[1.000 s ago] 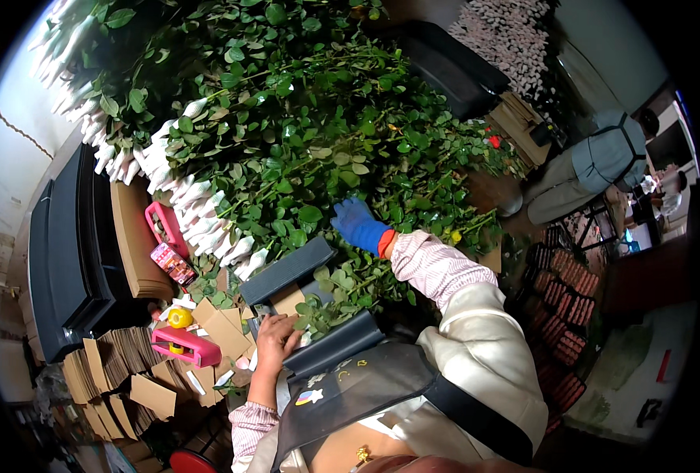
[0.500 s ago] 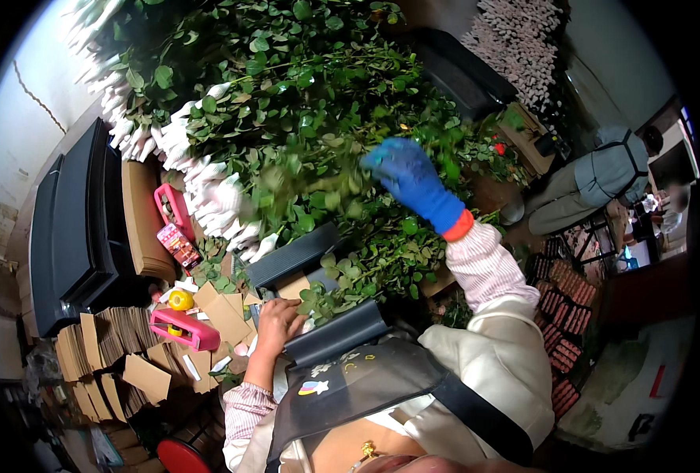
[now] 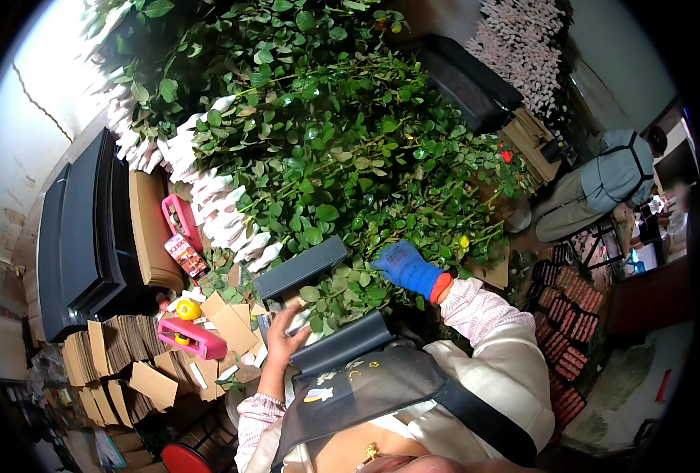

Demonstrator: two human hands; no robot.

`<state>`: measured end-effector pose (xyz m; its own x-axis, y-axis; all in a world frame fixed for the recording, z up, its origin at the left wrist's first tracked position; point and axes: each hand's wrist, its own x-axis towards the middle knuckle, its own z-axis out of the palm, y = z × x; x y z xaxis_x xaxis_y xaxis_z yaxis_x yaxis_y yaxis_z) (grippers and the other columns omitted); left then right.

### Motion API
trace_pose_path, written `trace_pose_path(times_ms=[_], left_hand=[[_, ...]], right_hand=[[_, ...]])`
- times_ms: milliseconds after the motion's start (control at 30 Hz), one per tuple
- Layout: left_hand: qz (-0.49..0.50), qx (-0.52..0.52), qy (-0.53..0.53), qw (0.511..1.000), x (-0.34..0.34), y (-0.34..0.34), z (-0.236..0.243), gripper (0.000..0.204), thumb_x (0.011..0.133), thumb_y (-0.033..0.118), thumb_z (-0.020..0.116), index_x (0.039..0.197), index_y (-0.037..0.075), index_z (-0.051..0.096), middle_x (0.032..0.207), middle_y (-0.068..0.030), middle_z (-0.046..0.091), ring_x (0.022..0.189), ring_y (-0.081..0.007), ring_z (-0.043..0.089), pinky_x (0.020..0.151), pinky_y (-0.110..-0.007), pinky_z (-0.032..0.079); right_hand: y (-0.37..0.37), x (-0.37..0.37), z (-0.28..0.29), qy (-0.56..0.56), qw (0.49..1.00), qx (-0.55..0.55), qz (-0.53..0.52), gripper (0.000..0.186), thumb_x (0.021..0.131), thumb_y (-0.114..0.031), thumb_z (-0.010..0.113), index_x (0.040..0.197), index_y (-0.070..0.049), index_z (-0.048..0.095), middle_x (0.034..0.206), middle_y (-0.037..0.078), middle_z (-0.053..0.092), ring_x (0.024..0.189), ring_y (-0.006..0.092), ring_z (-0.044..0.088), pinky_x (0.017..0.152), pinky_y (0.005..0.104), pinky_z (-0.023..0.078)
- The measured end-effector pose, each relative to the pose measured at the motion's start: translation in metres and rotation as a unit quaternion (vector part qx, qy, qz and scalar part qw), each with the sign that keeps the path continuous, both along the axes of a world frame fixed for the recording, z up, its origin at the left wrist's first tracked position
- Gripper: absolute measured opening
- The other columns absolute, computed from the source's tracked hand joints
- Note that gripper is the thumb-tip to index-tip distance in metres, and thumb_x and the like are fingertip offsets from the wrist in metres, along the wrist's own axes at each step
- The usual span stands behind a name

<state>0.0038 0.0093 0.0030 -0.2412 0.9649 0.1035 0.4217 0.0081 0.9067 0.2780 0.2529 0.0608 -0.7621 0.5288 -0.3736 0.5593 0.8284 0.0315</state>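
Leafy rose stems [image 3: 350,292] lie between two dark grey padded bars [image 3: 301,270] in front of me, their heads toward the left. My bare left hand [image 3: 285,335] is at the head end by the near bar [image 3: 342,344], thumb and fingers apart beside a white-covered head. In a blue knit glove with an orange cuff, my right hand [image 3: 406,268] curls over the leafy stems at the right; the leaves partly hide its fingertips. Beyond lies a large heap of roses [image 3: 318,158], their heads in white net sleeves [image 3: 220,205].
Left of the roses are pink tape dispensers [image 3: 192,339], a yellow tape roll [image 3: 188,309], a printed box [image 3: 186,256] and stacked cardboard pieces [image 3: 117,347]. Large black panels [image 3: 89,229] stand behind them. A person [image 3: 602,185] bends at the far right, near stacked bundles [image 3: 563,315].
My right hand has come down and nearer from above the heap to the stems between the bars. The left hand's thumb and fingers have spread apart. The view has shifted slightly.
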Motion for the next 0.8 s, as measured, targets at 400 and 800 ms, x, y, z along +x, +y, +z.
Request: trace_pose_path(times_ms=[400,800], left_hand=[[0.014,-0.004,0.023,1.0,0.008,0.002,0.02,0.054,0.078,0.003,0.082,0.129,0.012,0.067,0.124,-0.0124,0.063,0.11,-0.0249,0.065,0.092,-0.034,0.056],[0.006,-0.047,0.031,0.998,0.01,-0.001,0.026,0.047,0.084,0.007,0.077,0.128,0.008,0.064,0.128,-0.0108,0.06,0.104,-0.0246,0.065,0.087,-0.034,0.056]], right_hand=[[0.035,-0.034,0.027,-0.059,0.983,0.024,0.17,0.016,0.075,-0.019,0.07,0.085,-0.011,0.079,0.082,0.011,0.075,0.077,0.0281,0.073,0.055,0.0459,0.052],[0.076,-0.085,0.111,0.004,0.998,-0.066,0.006,0.036,0.088,-0.038,0.062,0.115,-0.015,0.067,0.095,0.012,0.072,0.091,0.031,0.071,0.076,0.0465,0.056]])
